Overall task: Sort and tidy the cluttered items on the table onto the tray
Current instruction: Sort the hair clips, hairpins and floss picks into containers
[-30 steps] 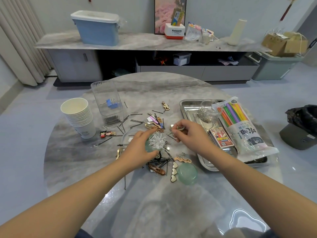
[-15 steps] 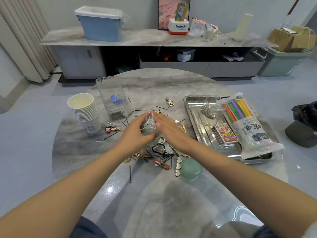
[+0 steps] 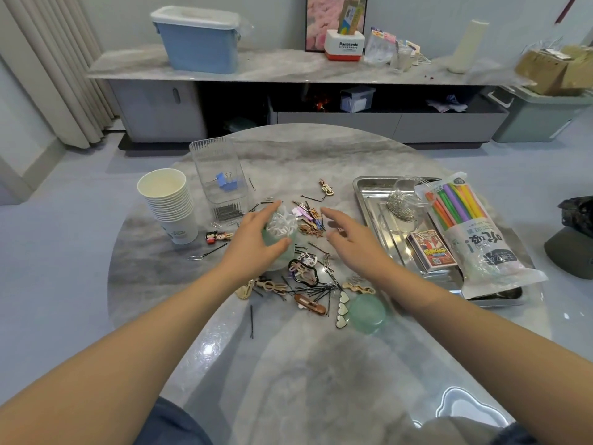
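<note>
My left hand is wrapped around a small green jar stuffed with white cotton swabs, held over the table centre. My right hand hovers beside it with fingers spread and nothing in it. Below both hands lies a scatter of hair clips, bobby pins and paper clips. The jar's green lid rests near my right forearm. The steel tray at the right holds a clear cup of paper clips, a card pack and a bag of coloured straws.
A stack of paper cups stands at the table's left, next to a clear plastic bin holding a blue binder clip and pins. A small doll figure lies near the cups. A long sideboard runs behind the round table.
My right hand has drawn away from the jar and opened to the right. My left hand keeps hold of the jar, roughly in the same spot.
</note>
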The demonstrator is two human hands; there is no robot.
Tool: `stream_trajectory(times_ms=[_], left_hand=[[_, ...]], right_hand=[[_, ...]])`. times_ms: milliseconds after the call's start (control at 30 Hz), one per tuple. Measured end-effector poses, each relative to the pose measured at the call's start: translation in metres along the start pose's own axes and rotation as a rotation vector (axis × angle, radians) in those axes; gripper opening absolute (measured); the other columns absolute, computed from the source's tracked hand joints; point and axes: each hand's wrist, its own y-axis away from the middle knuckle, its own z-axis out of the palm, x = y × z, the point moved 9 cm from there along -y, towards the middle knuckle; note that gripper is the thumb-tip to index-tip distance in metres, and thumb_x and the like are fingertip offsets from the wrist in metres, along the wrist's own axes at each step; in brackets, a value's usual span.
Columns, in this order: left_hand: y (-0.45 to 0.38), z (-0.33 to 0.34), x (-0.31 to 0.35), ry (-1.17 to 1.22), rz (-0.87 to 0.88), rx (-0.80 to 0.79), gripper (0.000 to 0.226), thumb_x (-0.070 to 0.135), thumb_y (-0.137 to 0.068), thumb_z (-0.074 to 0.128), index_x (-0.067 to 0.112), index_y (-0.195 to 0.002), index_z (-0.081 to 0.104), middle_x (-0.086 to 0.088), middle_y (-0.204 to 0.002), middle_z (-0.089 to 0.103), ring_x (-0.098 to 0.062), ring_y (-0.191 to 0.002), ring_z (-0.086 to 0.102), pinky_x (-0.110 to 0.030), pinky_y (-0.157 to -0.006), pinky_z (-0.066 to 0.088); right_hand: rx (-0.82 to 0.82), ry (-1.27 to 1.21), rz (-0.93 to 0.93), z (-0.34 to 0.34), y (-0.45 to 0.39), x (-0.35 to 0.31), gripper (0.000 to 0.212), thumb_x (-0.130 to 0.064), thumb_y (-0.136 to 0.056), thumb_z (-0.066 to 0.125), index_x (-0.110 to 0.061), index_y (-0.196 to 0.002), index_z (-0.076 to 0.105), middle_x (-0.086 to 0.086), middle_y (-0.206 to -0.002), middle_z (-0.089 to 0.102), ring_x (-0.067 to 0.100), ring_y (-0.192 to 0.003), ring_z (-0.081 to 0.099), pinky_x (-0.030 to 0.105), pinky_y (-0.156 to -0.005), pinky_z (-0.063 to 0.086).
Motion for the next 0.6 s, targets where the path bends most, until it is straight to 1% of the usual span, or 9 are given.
stream_trajectory(times_ms=[67,167,267,333,367,433,500,533,600], left_hand=[[0.001,-0.006,-0.001,0.043,-0.017,0.030,0.083,0.030,-0.084,0.067,0.036,-0.149,0.016,-0.005,-0.140,0.038,-0.013,-0.122,0.040,-0.025,-0.097,0.031],[0.001,-0.007,-0.001,0.120,-0.047,0.036,0.094,0.026,-0.079,0.071,0.037,-0.149,0.009,-0.002,-0.145,0.033,-0.008,-0.116,0.039,-0.024,-0.094,0.034],[0.007,0.018,0.011,0.122,-0.020,-0.105,0.099,0.028,-0.072,0.074,0.036,-0.149,0.012,-0.003,-0.139,0.039,-0.010,-0.109,0.049,-0.029,-0.093,0.048],[0.015,0.039,0.020,0.137,0.009,-0.185,0.101,0.030,-0.070,0.076,0.036,-0.148,0.014,-0.002,-0.138,0.040,-0.012,-0.113,0.050,-0.034,-0.096,0.048],[0.019,0.048,0.024,0.140,0.020,-0.211,0.101,0.032,-0.070,0.077,0.036,-0.148,0.014,-0.001,-0.138,0.041,-0.010,-0.115,0.048,-0.033,-0.099,0.046],[0.021,0.068,0.028,0.231,0.000,-0.304,0.099,0.037,-0.072,0.078,0.035,-0.148,0.015,0.005,-0.137,0.044,-0.008,-0.118,0.049,-0.028,-0.100,0.043],[0.018,0.079,0.026,0.410,-0.096,-0.381,0.086,0.040,-0.076,0.074,0.034,-0.146,0.024,0.014,-0.126,0.052,-0.003,-0.114,0.054,-0.020,-0.092,0.046],[0.013,0.080,0.023,0.422,-0.131,-0.363,0.071,0.040,-0.082,0.068,0.032,-0.143,0.033,0.016,-0.122,0.055,-0.002,-0.112,0.055,-0.015,-0.086,0.045],[-0.007,0.073,0.017,0.120,-0.081,-0.255,0.040,0.030,-0.093,0.055,0.025,-0.132,0.053,0.011,-0.122,0.059,-0.006,-0.109,0.056,-0.016,-0.083,0.043]], right_hand=[[0.046,0.034,0.070,-0.004,-0.002,0.012,0.041,-0.012,-0.094,0.047,-0.020,-0.134,0.048,-0.002,-0.130,0.055,0.007,-0.110,0.050,0.021,-0.089,0.041],[-0.047,0.133,0.125,0.006,-0.001,0.027,0.044,-0.012,-0.088,0.058,-0.019,-0.131,0.050,-0.001,-0.119,0.059,0.011,-0.107,0.054,0.023,-0.089,0.045],[-0.187,0.028,0.102,0.025,0.013,0.027,0.076,-0.024,-0.075,0.077,-0.025,-0.140,0.038,-0.009,-0.123,0.052,0.010,-0.112,0.052,0.024,-0.094,0.042],[-0.215,-0.059,0.046,0.032,0.023,0.022,0.089,-0.026,-0.067,0.082,-0.029,-0.142,0.033,-0.013,-0.130,0.049,0.005,-0.116,0.050,0.021,-0.098,0.039],[-0.197,-0.102,0.032,0.031,0.028,0.022,0.087,-0.023,-0.066,0.083,-0.030,-0.139,0.035,-0.012,-0.130,0.050,0.005,-0.116,0.051,0.020,-0.097,0.040],[-0.118,-0.186,0.064,0.020,0.037,0.032,0.075,-0.015,-0.067,0.082,-0.032,-0.128,0.041,-0.009,-0.118,0.058,0.010,-0.108,0.058,0.017,-0.089,0.046],[-0.063,-0.211,0.138,0.008,0.044,0.046,0.071,-0.012,-0.067,0.082,-0.030,-0.123,0.044,-0.008,-0.109,0.061,0.014,-0.101,0.062,0.017,-0.081,0.049],[-0.050,-0.184,0.188,0.002,0.049,0.054,0.072,-0.013,-0.066,0.082,-0.029,-0.125,0.043,-0.008,-0.109,0.060,0.015,-0.100,0.061,0.021,-0.081,0.050],[-0.040,-0.094,0.289,-0.010,0.058,0.071,0.076,-0.018,-0.066,0.083,-0.027,-0.129,0.041,-0.007,-0.111,0.058,0.016,-0.103,0.059,0.030,-0.085,0.051]])
